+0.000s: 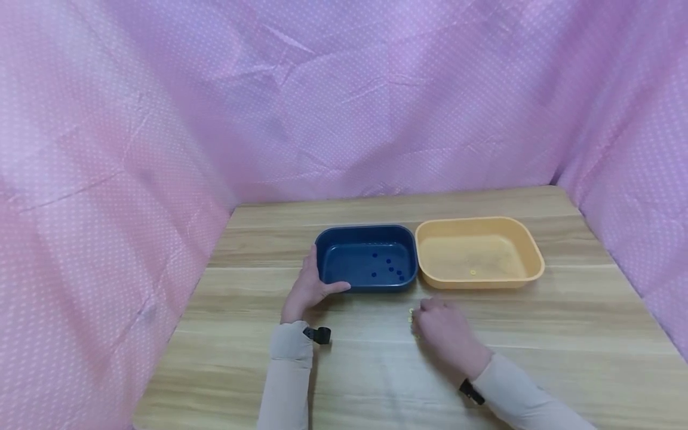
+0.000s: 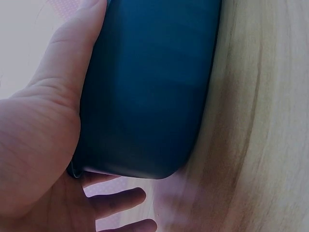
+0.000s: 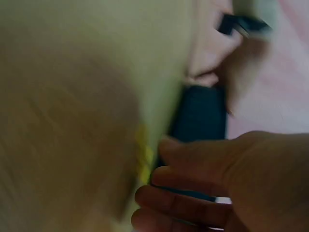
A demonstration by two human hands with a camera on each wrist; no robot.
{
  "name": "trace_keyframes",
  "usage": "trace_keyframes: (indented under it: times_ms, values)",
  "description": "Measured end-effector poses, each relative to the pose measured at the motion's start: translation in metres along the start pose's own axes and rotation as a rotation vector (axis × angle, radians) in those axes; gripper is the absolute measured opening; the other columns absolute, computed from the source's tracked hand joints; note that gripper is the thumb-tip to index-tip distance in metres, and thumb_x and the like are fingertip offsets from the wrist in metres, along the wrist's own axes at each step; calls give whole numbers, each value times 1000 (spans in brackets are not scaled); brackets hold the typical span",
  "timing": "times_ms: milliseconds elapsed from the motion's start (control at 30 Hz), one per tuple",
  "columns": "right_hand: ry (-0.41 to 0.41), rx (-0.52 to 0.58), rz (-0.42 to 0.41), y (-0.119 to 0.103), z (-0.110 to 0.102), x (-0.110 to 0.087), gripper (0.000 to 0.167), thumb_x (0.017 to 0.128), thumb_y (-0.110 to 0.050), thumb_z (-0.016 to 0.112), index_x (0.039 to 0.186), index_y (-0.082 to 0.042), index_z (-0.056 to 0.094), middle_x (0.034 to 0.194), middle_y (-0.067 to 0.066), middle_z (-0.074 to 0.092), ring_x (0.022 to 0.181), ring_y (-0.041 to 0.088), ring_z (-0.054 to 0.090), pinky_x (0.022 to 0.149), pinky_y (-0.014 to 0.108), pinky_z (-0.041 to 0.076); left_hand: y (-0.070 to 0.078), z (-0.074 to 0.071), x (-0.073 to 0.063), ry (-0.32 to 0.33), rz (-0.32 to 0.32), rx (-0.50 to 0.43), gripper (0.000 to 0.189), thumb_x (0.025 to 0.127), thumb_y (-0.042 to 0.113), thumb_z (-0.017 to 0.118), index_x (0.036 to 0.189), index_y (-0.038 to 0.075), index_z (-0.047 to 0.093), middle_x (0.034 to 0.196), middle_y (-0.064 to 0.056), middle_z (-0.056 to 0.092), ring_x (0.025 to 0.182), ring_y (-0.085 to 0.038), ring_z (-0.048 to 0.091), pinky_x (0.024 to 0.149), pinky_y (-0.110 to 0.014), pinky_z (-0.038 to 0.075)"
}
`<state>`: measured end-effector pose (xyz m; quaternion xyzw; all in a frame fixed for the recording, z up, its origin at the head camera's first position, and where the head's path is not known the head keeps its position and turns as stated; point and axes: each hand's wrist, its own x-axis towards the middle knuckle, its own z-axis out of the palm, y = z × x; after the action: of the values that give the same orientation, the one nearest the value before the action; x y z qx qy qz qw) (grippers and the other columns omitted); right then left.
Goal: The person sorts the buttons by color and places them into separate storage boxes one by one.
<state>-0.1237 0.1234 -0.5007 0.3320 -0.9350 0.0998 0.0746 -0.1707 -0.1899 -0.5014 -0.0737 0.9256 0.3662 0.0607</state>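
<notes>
A dark blue tray [image 1: 365,288] stands left of centre, several small dark blue round pieces on its floor. My left hand [image 1: 309,291] rests on its near left corner, thumb along the front rim and fingers down the left side. In the left wrist view, those fingers [image 2: 118,202] extend straight past the tray's end. My right hand [image 1: 448,334] is low over the table, right beside a few small yellow round pieces [image 1: 411,312]. Its fingers [image 3: 169,199] bend loosely in the blurred right wrist view, the yellow pieces [image 3: 144,154] just beyond the fingertips.
A pale yellow tray [image 1: 478,282] stands against the blue tray's right side, with a small yellow round piece [image 1: 473,272] on its floor. Both sit on a wood-grain table [image 1: 365,382]. Pink dotted cloth [image 1: 344,119] hangs behind and at the sides.
</notes>
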Motion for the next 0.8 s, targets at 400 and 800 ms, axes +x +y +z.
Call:
trace_keyframes:
  times_ms: [400,800]
  values:
    - [-110,-217,-77,-25,22,2,4,79,2,65,75,3,64,72,12,53,67,24,46,57,36,48,-1,0,0,-2,-4,-15,129,69,51,84,156,18,-5,159,-14,15,138,-37,28,109,-59,29]
    - [-61,-216,-7,-13,9,-1,8,73,5,66,71,-3,66,67,8,53,63,22,48,53,33,44,-2,-2,0,-2,-11,-20,130,69,53,84,156,21,-6,159,-12,14,138,-36,28,109,-57,30]
